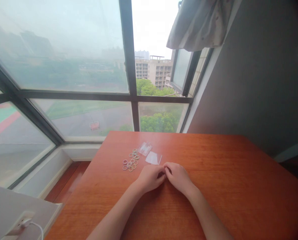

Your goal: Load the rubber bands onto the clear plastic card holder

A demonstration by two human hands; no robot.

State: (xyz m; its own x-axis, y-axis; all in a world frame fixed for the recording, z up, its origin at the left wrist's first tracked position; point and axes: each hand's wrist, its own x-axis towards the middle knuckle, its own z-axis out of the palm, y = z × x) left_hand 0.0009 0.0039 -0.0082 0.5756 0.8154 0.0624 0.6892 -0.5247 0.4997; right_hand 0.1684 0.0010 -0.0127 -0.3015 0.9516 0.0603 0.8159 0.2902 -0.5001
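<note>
My left hand (151, 177) and my right hand (178, 176) meet fingertip to fingertip over the wooden table. Both have bent fingers drawn together in a pinch; whatever lies between them is hidden or too small to make out. Just beyond my left hand is a white piece (152, 158) that looks like paper or a small bag, with a thin pale edge on its right side. Behind it lies a clear plastic packet (145, 148) with whitish contents. To the left, several small thin rings (131, 164), like hair ties, lie in a loose cluster, mostly pale with one pinkish.
The reddish-brown table (221, 186) reaches to the window frame (99, 96). One window pane (182, 71) stands open at the right, below a bunched curtain (201, 25). A dark grey wall (259, 86) rises on the right. At lower left, a white plug (26, 222) with a cable sits in a socket.
</note>
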